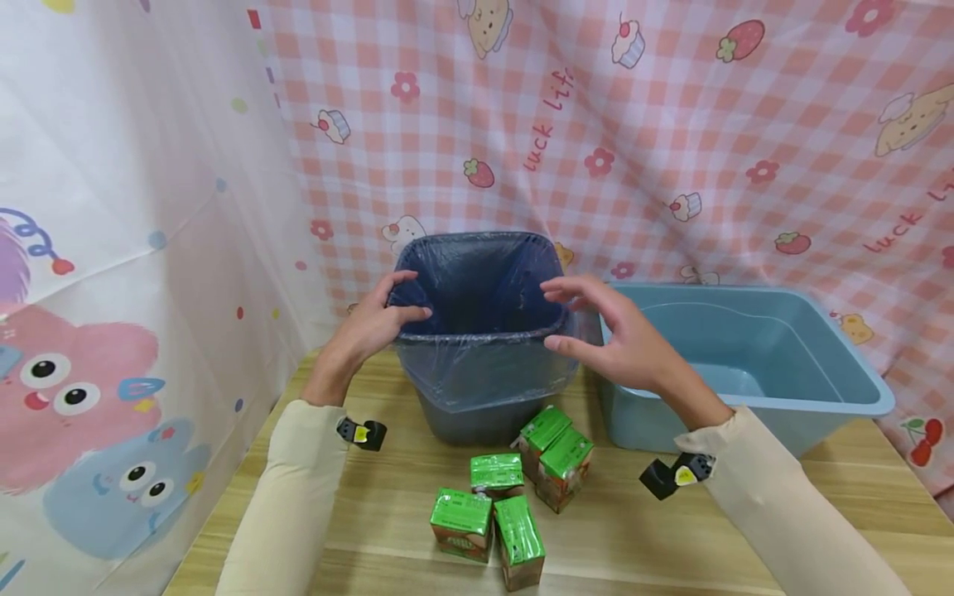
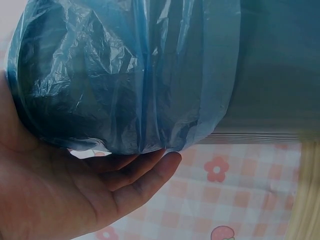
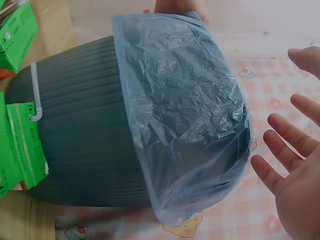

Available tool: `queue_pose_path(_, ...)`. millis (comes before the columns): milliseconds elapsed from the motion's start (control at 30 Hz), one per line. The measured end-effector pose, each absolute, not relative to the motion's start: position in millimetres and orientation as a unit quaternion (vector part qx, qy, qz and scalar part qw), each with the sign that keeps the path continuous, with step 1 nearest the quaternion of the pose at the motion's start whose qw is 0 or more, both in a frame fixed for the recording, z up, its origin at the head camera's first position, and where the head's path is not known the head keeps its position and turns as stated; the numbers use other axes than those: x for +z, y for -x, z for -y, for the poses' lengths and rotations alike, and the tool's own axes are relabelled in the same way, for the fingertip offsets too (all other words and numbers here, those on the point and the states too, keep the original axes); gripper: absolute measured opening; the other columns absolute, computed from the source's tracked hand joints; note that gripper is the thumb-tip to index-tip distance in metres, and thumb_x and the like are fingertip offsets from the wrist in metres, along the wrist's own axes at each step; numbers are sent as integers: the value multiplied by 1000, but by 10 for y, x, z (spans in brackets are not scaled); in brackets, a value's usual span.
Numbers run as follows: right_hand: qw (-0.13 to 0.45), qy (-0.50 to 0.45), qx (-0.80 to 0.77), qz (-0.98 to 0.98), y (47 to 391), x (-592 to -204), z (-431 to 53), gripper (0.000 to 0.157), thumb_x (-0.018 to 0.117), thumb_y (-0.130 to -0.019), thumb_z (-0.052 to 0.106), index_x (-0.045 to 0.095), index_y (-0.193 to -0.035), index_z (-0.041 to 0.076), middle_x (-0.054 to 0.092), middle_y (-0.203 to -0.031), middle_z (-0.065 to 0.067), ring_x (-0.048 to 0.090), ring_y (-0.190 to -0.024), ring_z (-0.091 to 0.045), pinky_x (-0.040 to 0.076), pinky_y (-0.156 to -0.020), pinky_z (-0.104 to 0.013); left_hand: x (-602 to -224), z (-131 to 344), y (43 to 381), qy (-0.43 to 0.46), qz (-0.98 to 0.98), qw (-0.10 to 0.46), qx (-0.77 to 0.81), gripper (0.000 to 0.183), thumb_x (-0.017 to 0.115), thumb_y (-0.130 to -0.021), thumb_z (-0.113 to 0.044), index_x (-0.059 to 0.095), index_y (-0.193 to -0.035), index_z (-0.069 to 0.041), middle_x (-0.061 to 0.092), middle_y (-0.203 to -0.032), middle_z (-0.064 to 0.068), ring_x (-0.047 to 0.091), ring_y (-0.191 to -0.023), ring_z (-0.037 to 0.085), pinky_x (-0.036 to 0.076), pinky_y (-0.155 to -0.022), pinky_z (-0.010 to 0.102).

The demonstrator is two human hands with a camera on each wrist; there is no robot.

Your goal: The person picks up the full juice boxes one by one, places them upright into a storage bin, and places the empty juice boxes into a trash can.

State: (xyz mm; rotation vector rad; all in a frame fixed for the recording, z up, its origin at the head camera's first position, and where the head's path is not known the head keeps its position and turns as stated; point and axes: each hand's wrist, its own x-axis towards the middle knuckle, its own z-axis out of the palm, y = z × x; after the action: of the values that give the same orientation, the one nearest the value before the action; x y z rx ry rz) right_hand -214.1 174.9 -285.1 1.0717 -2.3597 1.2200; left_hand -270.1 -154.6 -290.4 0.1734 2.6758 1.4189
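A dark grey-blue bin (image 1: pixel 477 426) stands on the table, lined with a translucent blue bin bag (image 1: pixel 484 372) folded down over its rim. My left hand (image 1: pixel 376 323) is at the bin's left rim, thumb and index finger spread over the opening. In the left wrist view its fingers (image 2: pixel 145 180) lie loosely along the outside of the bag, while the thumb is hidden. At the right rim, my right hand (image 1: pixel 614 331) has its fingers spread. The right wrist view shows this hand (image 3: pixel 295 160) holding nothing, a gap between its fingertips and the bag.
Several green-topped drink cartons (image 1: pixel 462 521) stand on the wooden table (image 1: pixel 373 505) before the bin; one carton (image 3: pixel 27 145) with a white straw is close against it. A light blue tub (image 1: pixel 745 406) is at the right. Patterned cloth (image 1: pixel 447 99) hangs behind.
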Motion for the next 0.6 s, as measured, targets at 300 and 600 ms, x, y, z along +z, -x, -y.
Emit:
queue_pose_path(300, 138, -385, 413, 814, 2041, -2978, -1843, 56, 74, -86, 8, 54, -138, 15, 57, -135, -1, 55, -120, -20, 44, -100, -38, -2898, 1552, 2692, -51, -880, 58, 468, 66, 61, -95, -34, 31, -153, -27, 24, -162, 11, 30, -144, 34, 23, -116, 58)
queue_pose_path(600, 143, -398, 401, 813, 1954, -3068, -1917, 56, 76, -83, 6, 56, -135, 11, 60, -131, -4, 56, -115, -23, 45, -96, -32, -2893, 1540, 2689, -50, -880, 57, 469, 66, 61, -95, -35, 31, -153, -27, 24, -162, 11, 29, -144, 33, 24, -116, 57)
